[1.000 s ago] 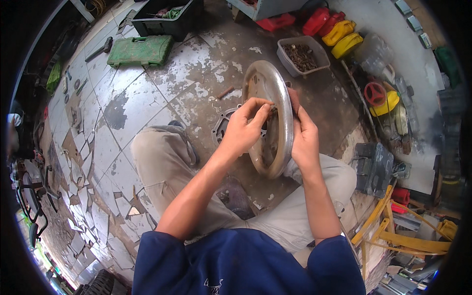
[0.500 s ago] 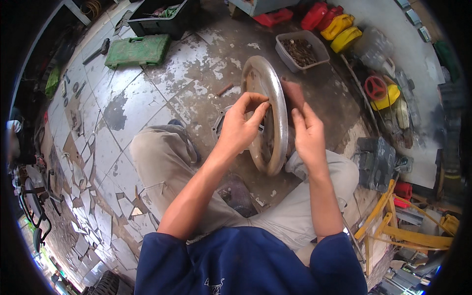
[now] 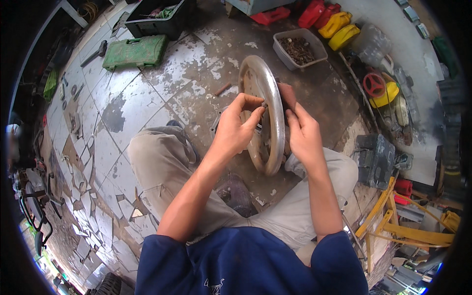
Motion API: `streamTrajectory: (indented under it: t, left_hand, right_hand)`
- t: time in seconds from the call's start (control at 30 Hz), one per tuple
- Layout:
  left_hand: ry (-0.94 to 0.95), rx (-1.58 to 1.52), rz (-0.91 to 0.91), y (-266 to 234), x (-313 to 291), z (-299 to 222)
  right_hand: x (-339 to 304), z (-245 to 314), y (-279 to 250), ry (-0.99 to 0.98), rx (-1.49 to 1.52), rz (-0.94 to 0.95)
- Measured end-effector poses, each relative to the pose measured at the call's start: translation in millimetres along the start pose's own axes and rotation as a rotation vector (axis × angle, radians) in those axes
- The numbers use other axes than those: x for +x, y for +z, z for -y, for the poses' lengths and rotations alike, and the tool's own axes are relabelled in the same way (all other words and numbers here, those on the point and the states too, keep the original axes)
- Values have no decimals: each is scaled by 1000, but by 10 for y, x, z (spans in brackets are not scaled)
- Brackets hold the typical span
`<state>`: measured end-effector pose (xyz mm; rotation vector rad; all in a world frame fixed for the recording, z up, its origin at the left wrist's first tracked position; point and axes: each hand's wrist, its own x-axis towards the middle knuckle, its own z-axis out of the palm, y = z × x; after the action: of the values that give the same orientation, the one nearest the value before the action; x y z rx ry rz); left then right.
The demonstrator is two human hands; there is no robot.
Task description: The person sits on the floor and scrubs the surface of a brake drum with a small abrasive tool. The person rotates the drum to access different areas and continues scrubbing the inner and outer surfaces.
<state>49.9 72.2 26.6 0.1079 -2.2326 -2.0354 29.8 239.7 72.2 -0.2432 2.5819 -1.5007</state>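
A worn grey metal wheel (image 3: 278, 132) with a rounded rim stands on edge between my legs, its left face turned partly toward me. My left hand (image 3: 236, 123) reaches to that face, thumb and index fingertip brought together at the wheel near its middle. On the other side my right hand (image 3: 303, 132) pinches a folded reddish-brown piece of sandpaper (image 3: 286, 95) between thumb and fingers. The sandpaper lies close against the wheel's right side; whether it touches is hidden by the rim. Behind my left hand, a metal part (image 3: 216, 119) on the floor is mostly covered.
A short brown rod (image 3: 223, 89) lies on the worn tile floor. Farther off are a green case (image 3: 135, 51), a hammer (image 3: 95, 54), a black crate (image 3: 157, 25) and a plastic tub (image 3: 323, 52) of small metal pieces. A grey toolbox (image 3: 374, 161) stands by my right knee.
My right hand and the sandpaper have shifted slightly left, closer to the wheel. My left hand keeps its place at the wheel, and the whole view has drifted a little.
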Motion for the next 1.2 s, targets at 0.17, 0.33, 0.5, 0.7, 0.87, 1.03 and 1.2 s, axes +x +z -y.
streamTrajectory:
  t: [0.17, 0.33, 0.5, 0.7, 0.87, 1.03, 1.2]
  left_hand:
    - [-21, -8, -22, 26, 9, -26]
    - [19, 24, -44, 37, -2, -23]
    - [76, 52, -47, 33, 2, 22]
    - [71, -23, -41, 48, -16, 46]
    - [120, -5, -16, 24, 35, 141]
    - [-5, -78, 41, -17, 41, 96]
    - [13, -75, 53, -11, 19, 60]
  right_hand:
    - [67, -176, 59, -91, 28, -39]
    - [24, -170, -38, -35, 60, -30]
    - [38, -141, -16, -6, -6, -11]
    - [26, -84, 56, -43, 28, -28]
    - [28, -84, 49, -208, 82, -101]
    - [63, -81, -6, -308, 125, -92]
    - [87, -174, 38, -170, 174, 17]
